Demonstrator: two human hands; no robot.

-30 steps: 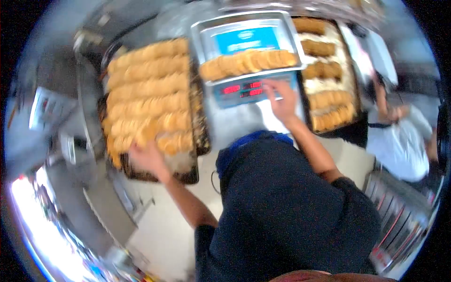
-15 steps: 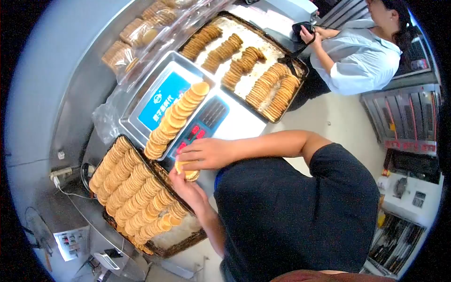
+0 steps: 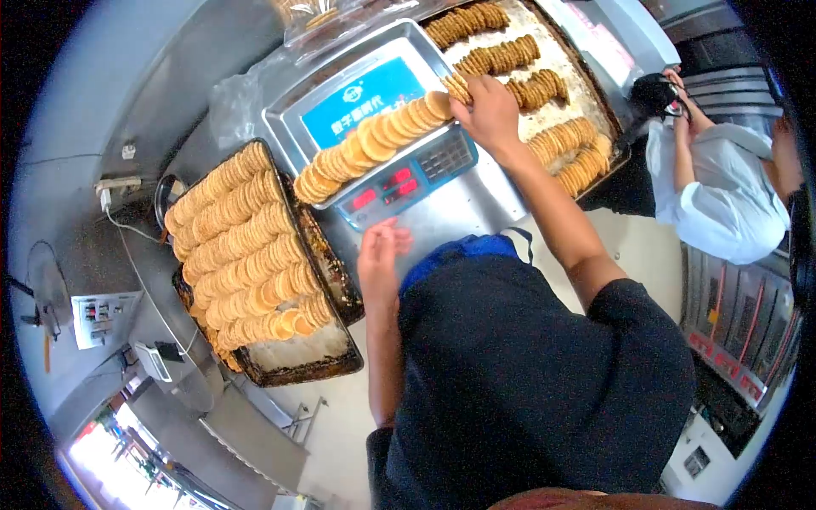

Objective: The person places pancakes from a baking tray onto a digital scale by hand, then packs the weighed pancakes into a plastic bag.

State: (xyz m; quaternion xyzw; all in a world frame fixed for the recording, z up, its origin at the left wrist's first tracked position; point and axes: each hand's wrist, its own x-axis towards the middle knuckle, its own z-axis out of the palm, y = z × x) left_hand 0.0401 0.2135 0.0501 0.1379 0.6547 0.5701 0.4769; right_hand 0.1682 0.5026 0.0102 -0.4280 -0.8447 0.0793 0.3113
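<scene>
A long row of round golden cookies (image 3: 374, 140) lies along the near side of a metal tray (image 3: 285, 127) on a scale (image 3: 404, 183) with red digits. At the right end of that row, my right hand (image 3: 489, 110) grips a small stack of cookies (image 3: 457, 87). My left hand (image 3: 384, 251) hangs in front of the scale's display, fingers apart, holding nothing. Left of the scale, a dark baking tray (image 3: 297, 367) bears several rows of pale cookies (image 3: 246, 246). Another baking tray (image 3: 586, 89) behind my right hand carries darker, browner rows (image 3: 501, 55).
Clear plastic bags (image 3: 242, 102) lie behind the scale, with packed cookies at the top. A person in a light shirt (image 3: 722, 187) stands at the right, holding something black (image 3: 654, 95). A white cable and plug (image 3: 106, 197) are at the left wall.
The view has turned. My hands, together over cookies half a second ago, are apart. My right hand has moved to the row's far right end with a stack; my left hand has let go.
</scene>
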